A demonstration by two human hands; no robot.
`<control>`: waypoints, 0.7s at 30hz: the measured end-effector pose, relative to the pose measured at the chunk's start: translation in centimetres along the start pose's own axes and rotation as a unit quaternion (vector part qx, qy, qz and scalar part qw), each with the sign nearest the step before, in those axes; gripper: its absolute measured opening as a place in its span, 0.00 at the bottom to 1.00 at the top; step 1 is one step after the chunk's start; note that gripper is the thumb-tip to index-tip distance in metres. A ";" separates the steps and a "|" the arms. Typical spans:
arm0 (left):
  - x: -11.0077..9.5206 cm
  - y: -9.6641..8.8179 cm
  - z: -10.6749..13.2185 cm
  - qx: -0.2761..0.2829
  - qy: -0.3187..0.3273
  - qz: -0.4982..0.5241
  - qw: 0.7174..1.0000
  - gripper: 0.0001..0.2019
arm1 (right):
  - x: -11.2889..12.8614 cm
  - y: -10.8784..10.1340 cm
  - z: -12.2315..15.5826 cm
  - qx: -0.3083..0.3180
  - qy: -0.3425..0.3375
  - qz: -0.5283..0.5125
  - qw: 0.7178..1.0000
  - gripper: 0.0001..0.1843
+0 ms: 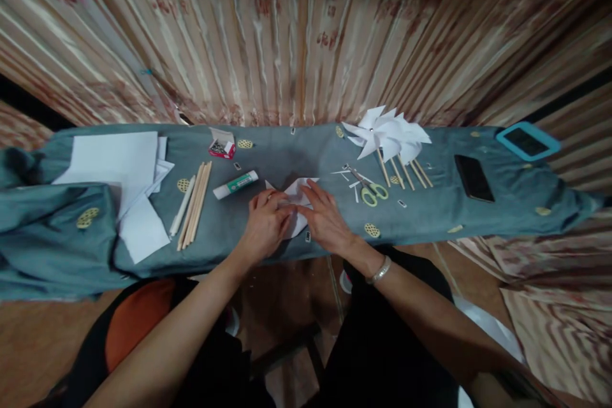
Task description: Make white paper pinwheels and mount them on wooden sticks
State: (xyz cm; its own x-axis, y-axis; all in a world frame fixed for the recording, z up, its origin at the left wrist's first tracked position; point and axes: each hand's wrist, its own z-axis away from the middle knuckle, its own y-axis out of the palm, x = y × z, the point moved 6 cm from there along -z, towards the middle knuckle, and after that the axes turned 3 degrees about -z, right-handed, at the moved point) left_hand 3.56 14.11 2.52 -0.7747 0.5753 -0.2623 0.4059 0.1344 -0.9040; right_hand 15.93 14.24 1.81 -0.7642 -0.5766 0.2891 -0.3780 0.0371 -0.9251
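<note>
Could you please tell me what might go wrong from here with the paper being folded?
The left hand and right hand press the white paper on draped teal cloth, so a crease may come out crooked. The scissors lie near the right hand; a sideways sweep could catch them. The glue stick lies on its side and might roll.

table: cloth-covered table (287, 153) | on it: folded paper (299, 194) | sheets (112, 159) | sticks (195, 204) | glue stick (235, 184) | scissors (370, 190) | phone (473, 177) | pinwheels (387, 134)

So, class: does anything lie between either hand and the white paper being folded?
Nothing visible does. The left hand and right hand both rest directly on the white paper; the glue stick and scissors lie off to either side.
</note>
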 end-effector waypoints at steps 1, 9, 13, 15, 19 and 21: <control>0.0 0.4 -0.1 0.008 -0.001 0.000 1.000 0.13 | 0.0 -0.1 -0.2 0.012 -0.001 -0.007 1.000 0.19; 0.3 1.4 -0.1 0.028 -0.011 0.007 1.000 0.14 | -0.2 0.0 -0.7 0.039 0.003 -0.030 0.999 0.18; 0.0 1.4 -0.1 0.032 0.007 -0.007 0.999 0.13 | -0.3 0.4 -0.3 0.034 0.031 -0.042 0.998 0.20; -0.1 1.3 -0.1 0.029 0.013 -0.007 0.999 0.12 | -0.4 0.5 0.0 0.026 0.043 -0.046 0.998 0.21; -0.2 1.1 0.0 0.014 0.019 -0.007 1.000 0.12 | -0.7 0.3 0.5 -0.011 0.073 -0.061 0.995 0.22; -0.3 0.9 0.0 0.007 0.029 -0.017 0.999 0.12 | -0.8 0.3 0.5 -0.020 0.087 -0.070 0.994 0.22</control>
State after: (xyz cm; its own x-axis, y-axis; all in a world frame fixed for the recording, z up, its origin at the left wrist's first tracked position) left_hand 4.17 14.03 1.77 -0.7586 0.6165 -0.2108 0.3724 0.1448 -0.9167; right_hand 16.70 14.24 1.22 -0.7806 -0.4282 0.4553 -0.5044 0.0013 -0.8635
